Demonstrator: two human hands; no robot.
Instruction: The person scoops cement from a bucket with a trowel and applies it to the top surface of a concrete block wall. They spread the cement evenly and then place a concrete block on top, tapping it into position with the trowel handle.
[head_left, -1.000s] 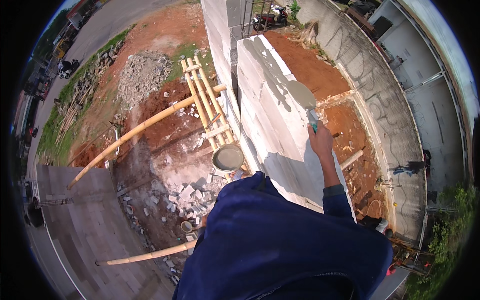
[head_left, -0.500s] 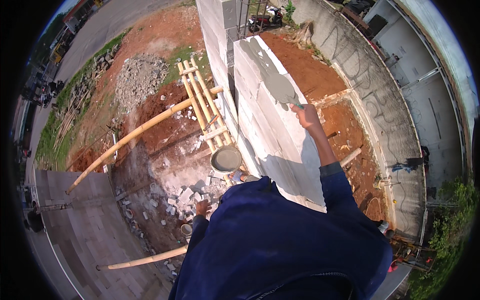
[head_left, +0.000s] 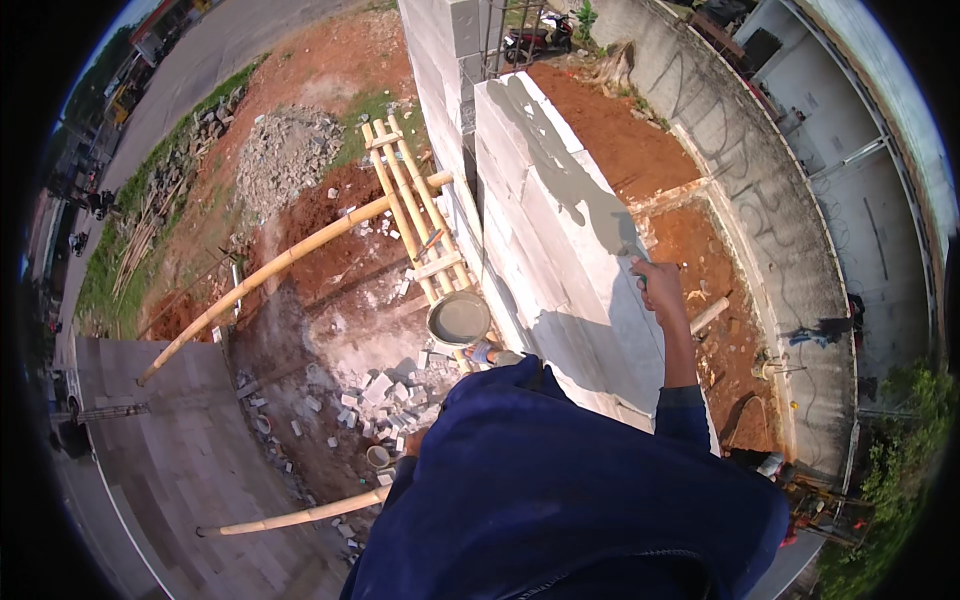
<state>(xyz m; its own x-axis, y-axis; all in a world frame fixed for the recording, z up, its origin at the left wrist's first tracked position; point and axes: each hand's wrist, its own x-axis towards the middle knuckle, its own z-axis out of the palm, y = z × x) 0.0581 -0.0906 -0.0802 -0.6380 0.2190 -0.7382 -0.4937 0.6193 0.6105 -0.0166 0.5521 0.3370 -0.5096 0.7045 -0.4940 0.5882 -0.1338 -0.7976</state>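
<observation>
My right hand (head_left: 660, 288) is closed round the handle of a trowel (head_left: 629, 248) at the near part of the wall top. The trowel's blade is smeared with grey mortar and hard to tell from the mortar around it. A wet strip of mortar (head_left: 560, 170) covers the far part of the top of the pale block wall (head_left: 560, 250). My left hand (head_left: 413, 441) is low beside my body, mostly hidden by my dark blue clothing, and its fingers do not show. A round bucket of mortar (head_left: 459, 318) stands on the bamboo scaffold, left of the wall, near my foot.
The bamboo scaffold (head_left: 408, 205) runs along the wall's left side, with a long bamboo pole (head_left: 270, 283) jutting left. Broken block pieces (head_left: 385, 395) litter the ground below. To the right are red soil (head_left: 625, 145) and a concrete boundary wall (head_left: 745, 170). A rubble heap (head_left: 285, 150) lies far left.
My right hand and the trowel have come nearer along the wall top, and the mortar strip now reaches further toward me. My left hand has drawn in behind my clothing.
</observation>
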